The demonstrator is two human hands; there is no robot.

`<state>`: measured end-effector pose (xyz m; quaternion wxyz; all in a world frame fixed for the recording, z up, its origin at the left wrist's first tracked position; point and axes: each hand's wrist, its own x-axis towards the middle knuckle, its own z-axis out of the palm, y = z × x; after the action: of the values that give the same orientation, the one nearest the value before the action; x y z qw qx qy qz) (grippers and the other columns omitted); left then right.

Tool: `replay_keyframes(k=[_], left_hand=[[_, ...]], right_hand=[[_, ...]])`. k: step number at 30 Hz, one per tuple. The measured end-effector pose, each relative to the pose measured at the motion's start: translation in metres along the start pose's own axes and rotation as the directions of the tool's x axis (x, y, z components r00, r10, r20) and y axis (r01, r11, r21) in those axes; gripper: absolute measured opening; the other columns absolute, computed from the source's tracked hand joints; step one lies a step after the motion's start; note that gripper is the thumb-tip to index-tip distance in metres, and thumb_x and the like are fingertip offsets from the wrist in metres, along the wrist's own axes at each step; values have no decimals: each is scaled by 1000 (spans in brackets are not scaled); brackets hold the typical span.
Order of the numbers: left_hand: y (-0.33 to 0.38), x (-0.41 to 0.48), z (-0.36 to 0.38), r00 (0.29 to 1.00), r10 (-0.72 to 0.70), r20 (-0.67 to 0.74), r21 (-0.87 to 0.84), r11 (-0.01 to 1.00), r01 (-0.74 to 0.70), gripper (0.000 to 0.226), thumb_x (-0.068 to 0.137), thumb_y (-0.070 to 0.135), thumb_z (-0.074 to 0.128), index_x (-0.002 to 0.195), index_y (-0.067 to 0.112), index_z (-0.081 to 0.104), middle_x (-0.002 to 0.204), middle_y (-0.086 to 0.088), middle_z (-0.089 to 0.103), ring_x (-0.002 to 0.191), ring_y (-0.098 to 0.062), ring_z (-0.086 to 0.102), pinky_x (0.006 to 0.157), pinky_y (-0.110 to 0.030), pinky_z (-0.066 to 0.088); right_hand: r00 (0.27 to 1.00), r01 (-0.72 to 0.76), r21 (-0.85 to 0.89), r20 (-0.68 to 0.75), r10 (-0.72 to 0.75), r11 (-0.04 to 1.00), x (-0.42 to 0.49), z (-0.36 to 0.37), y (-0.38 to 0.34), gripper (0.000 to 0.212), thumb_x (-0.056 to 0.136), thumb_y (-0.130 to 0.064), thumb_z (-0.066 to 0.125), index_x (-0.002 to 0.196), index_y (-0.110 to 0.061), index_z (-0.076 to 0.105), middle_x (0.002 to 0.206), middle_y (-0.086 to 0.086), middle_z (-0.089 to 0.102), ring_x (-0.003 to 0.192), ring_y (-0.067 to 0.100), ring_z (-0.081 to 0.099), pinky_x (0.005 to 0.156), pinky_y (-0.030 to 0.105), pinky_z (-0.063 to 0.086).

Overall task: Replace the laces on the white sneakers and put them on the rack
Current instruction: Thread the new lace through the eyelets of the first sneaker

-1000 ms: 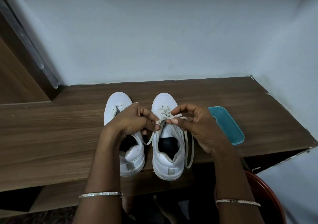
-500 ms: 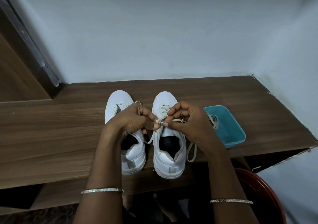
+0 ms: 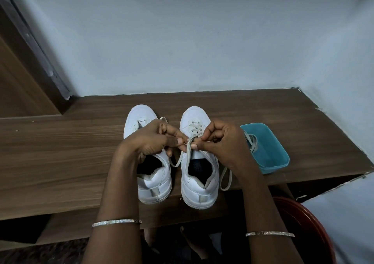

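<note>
The wooden shelf [image 3: 60,152] carries both white sneakers, toes to the wall. Over the half-laced sneaker [image 3: 199,190], beside its mate [image 3: 155,184], the left hand [image 3: 153,140] and right hand [image 3: 222,142] each pinch the grey lace [image 3: 187,150] near an upper eyelet. It seems best to keep the lace flat and both ends even, snugging each crossing before the next hole. The teal tub [image 3: 271,162], just beside that sneaker, holds another coiled lace [image 3: 252,144].

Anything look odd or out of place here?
A mismatch: the right sneaker is laced, left hand and right hand pinching its lace; the left sneaker shows no crossed lacing. A spare lace lies in the teal tub.
</note>
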<state>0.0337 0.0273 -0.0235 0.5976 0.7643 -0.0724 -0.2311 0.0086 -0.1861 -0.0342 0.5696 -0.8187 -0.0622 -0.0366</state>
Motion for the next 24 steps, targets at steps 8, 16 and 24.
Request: replay_keyframes(k=[8,16,24], left_hand=[[3,1,3,994,107,-29,143,985,-102,9,78,11,84,86,15,82,70,-6,75,48,-15,48,54,-17,43],[5,2,6,987,153,-55,198,970,-139,9,81,9,82,78,17,80,70,-6,73,57,-19,55,51,-23,44],[6,-12,-18,919,156,-362,-189,953,-237,24,100,1,45,82,14,54,89,-11,76,70,-16,66,52,-26,44]], right_hand=[[999,26,16,30,-26,1000,2,-3,6,32,61,-10,95,71,-5,65,74,5,77,74,19,77,75,41,63],[994,-8,100,113,-3,995,3,-9,7,32,64,-9,94,81,-6,67,82,5,78,75,29,74,71,41,63],[987,17,79,160,-29,997,4,-10,11,24,71,-12,91,87,-17,73,76,-14,72,62,18,53,63,37,52]])
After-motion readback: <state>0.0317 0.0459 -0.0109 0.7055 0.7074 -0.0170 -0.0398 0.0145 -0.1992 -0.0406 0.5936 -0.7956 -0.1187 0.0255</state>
